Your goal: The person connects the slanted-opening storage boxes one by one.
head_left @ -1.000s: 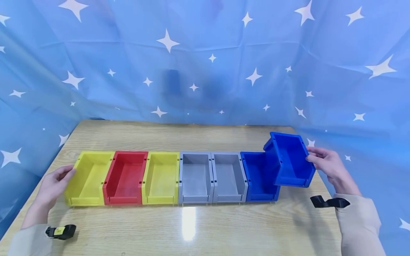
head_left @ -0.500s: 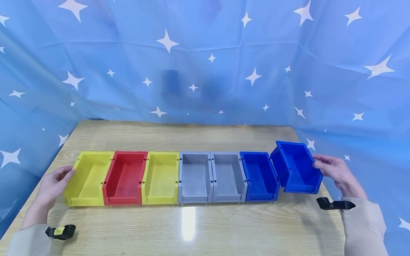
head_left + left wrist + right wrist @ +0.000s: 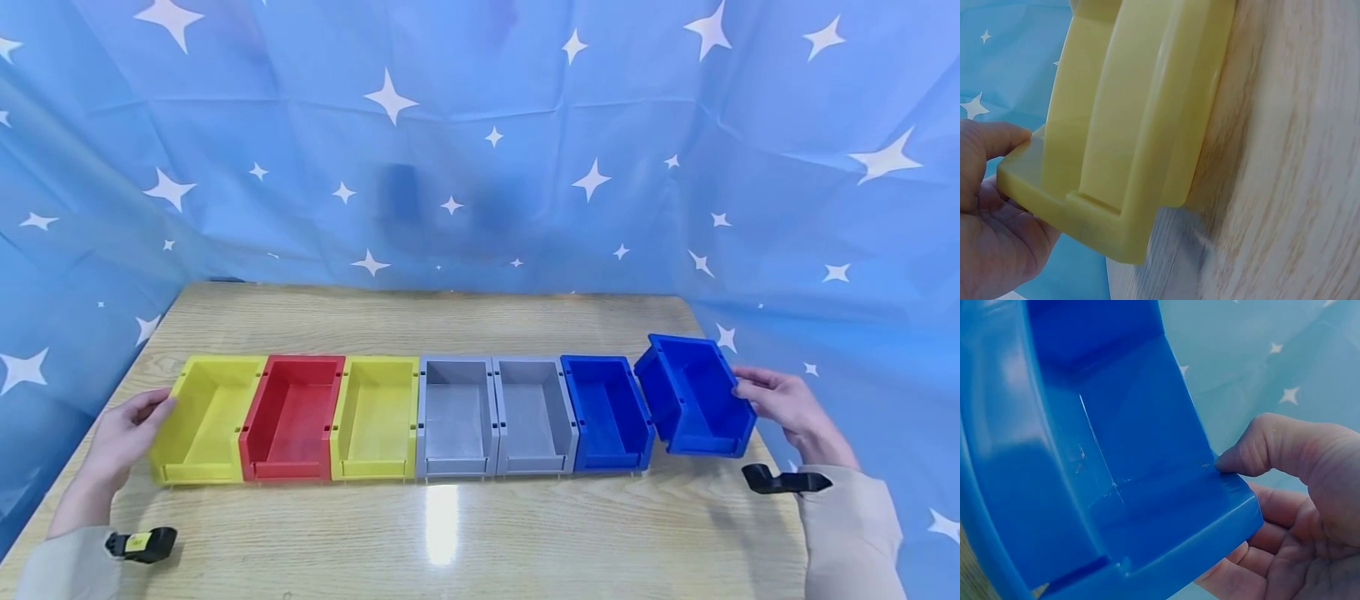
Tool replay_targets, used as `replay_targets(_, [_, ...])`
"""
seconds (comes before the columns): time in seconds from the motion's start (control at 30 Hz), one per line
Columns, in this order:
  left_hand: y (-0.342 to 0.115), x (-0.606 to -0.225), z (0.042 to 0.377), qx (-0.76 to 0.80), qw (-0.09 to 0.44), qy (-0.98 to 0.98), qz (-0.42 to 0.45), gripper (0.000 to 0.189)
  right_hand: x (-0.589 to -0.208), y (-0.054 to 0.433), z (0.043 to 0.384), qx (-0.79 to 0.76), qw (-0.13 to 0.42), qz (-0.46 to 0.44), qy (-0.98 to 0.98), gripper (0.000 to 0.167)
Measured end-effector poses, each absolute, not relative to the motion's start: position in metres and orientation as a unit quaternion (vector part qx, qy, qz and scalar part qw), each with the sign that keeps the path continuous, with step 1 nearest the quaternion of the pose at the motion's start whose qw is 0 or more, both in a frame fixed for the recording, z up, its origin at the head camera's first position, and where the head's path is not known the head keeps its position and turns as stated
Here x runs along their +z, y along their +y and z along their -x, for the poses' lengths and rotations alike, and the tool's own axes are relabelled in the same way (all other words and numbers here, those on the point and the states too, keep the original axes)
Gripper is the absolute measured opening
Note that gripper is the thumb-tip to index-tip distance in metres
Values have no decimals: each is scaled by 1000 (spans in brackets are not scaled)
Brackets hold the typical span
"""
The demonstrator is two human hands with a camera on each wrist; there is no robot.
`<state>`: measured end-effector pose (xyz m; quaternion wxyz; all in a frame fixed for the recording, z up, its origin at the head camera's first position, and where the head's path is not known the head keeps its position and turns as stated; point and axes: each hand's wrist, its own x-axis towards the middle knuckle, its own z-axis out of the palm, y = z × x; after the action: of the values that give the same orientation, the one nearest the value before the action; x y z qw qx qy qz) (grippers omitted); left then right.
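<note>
A blue storage bin (image 3: 701,400) is tilted at the right end of a row of bins, its left side right at the neighbouring blue bin (image 3: 607,412). My right hand (image 3: 787,408) pinches its right wall; the right wrist view shows the thumb (image 3: 1247,453) over the wall's edge and the fingers beneath. At the other end of the row stands a yellow bin (image 3: 213,408). My left hand (image 3: 131,433) holds its left wall, thumb on the inner side and fingers outside, as the left wrist view shows.
Between the end bins stand a red bin (image 3: 300,408), a second yellow bin (image 3: 378,408) and two grey bins, one left (image 3: 456,408) and one right (image 3: 531,408). All are on a wooden table (image 3: 360,533). A blue star-patterned cloth (image 3: 465,150) hangs behind.
My right hand has moved the tilted blue bin right and down, from overlapping the neighbouring blue bin to beside it. The last half second shows only a slight lowering. My left hand stays put.
</note>
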<state>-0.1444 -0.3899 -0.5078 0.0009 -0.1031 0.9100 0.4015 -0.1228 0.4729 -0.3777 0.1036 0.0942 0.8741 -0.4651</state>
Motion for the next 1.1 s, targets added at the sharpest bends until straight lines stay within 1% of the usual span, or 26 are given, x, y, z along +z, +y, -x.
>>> replay_targets(0.13, [-394,-514,146,397,-1,912,101,72,-380,472,124,-468,104,-90,873,36])
replay_targets(0.2, [-398,-519,148,404,5,910,94,72,-380,472,124,-462,108,-88,876,43])
replay_targets(0.33, [-400,-523,148,403,11,910,93,72,-381,471,125,-448,113,-87,882,48])
replay_targets(0.4, [-400,-522,148,401,13,911,94,72,-381,471,127,-444,115,-86,884,55])
replay_targets(0.53, [-400,-521,148,399,13,912,93,72,-382,472,129,-448,117,-88,882,52])
replay_targets(0.7, [-398,-520,148,398,12,913,92,72,-386,475,131,-447,119,-82,883,57])
replay_targets(0.9, [-396,-518,148,397,12,913,91,71,-393,481,127,-467,123,-84,872,45])
replay_targets(0.97, [-396,-518,147,397,10,913,90,71,-395,482,125,-469,122,-84,870,46])
replay_targets(1.1, [-397,-519,148,397,8,914,90,71,-397,481,123,-463,121,-88,873,53])
